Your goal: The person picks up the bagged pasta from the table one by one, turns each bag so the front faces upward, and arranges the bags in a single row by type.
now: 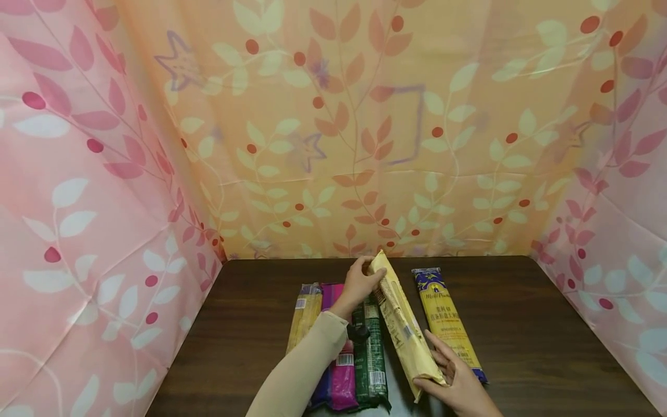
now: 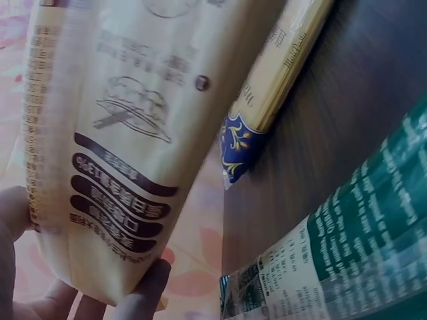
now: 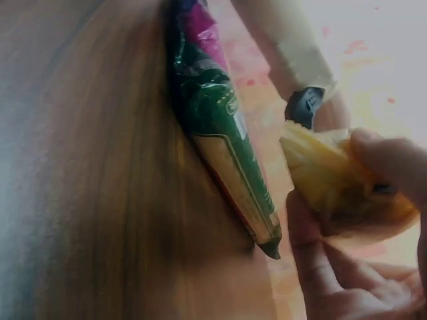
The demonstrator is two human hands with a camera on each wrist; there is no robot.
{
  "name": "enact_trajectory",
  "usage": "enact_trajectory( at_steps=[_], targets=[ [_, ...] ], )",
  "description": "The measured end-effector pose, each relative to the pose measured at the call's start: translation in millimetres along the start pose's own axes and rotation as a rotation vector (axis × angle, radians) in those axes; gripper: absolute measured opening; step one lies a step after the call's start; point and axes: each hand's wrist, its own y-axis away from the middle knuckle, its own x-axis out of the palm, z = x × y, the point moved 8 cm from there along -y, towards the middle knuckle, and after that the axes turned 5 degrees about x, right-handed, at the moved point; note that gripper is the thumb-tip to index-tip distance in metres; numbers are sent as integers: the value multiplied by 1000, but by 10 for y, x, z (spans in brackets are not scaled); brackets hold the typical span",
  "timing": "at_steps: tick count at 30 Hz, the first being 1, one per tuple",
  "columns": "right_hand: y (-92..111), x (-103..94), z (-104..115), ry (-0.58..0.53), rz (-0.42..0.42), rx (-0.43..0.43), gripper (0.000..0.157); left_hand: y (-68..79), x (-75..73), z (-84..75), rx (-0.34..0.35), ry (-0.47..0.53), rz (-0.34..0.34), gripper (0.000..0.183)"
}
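A long pale yellow pasta packet (image 1: 403, 327) is held tilted above the table between both hands. My left hand (image 1: 361, 285) grips its far end, the thumb on one face; in the left wrist view the fingers curl behind the packet's printed end (image 2: 130, 173). At the near end my right hand (image 1: 454, 379) pinches it, and the right wrist view shows thumb and fingers around the crumpled end (image 3: 340, 183). Left of it lies a green pasta packet (image 1: 376, 353), partly hidden by the left wrist. To the right is a yellow spaghetti packet (image 1: 447, 318) with blue ends.
Beside the green packet lie a pink-purple packet (image 1: 343, 382) and a see-through spaghetti packet (image 1: 304, 313), both partly behind my left arm. The dark wooden table (image 1: 542, 347) is bounded by a patterned orange curtain (image 1: 365, 174) at the back and pink curtains on both sides.
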Motion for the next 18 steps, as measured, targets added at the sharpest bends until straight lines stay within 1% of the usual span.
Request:
enact_trajectory(
  at_steps=[2,5,8,9,11,13,15,16,17,18],
  targets=[
    [-6,14,-1,-25,46,0,97,13,-1,18,-10,5,2,44],
    [-14,10,-10,-25,83,7,91,24,8,27,-16,1,12,44],
    [-20,1,-29,-17,106,15,90,28,14,14,-6,3,16,44],
    [-19,7,-36,-38,126,14,90,29,14,8,-2,7,17,44],
    [-17,39,-34,-122,197,-5,91,33,17,-4,3,17,20,44],
    [-2,91,-11,-237,306,-51,85,37,24,-19,5,31,30,45],
    [23,142,18,-336,412,-88,83,45,37,-31,2,41,48,47],
    [32,155,30,-350,438,-102,83,45,44,-40,8,48,58,47],
    [43,163,44,-339,451,-128,82,42,52,-51,18,62,68,48],
    [48,162,55,-311,442,-150,82,41,59,-61,27,75,79,48]
  ],
)
